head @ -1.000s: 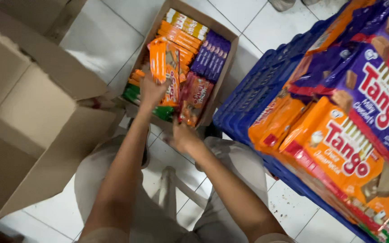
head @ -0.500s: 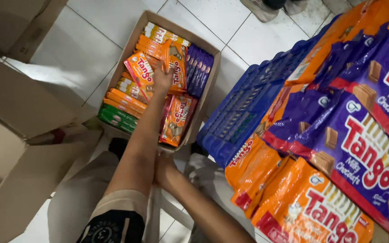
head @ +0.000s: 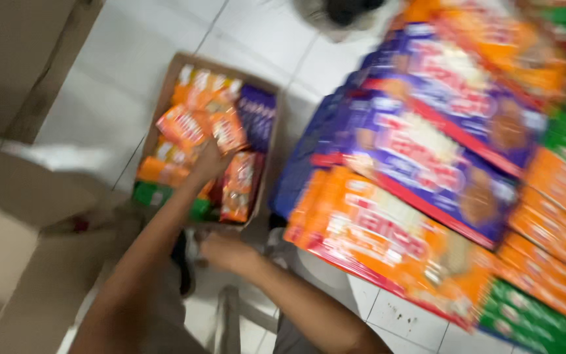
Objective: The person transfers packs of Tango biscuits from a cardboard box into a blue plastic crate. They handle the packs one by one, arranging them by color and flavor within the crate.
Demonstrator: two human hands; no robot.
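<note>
A box [head: 165,85] on white tiled floor [head: 99,98] holds snack packs [head: 240,187]. Left hand [head: 209,164] grips orange packs [head: 227,131]; right hand [head: 224,251] rests curled, grip unclear.

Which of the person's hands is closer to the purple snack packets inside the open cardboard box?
Left. The left hand rests on orange packets in the box, beside the purple snack packets. The right hand sits outside it, below its near edge.
</note>
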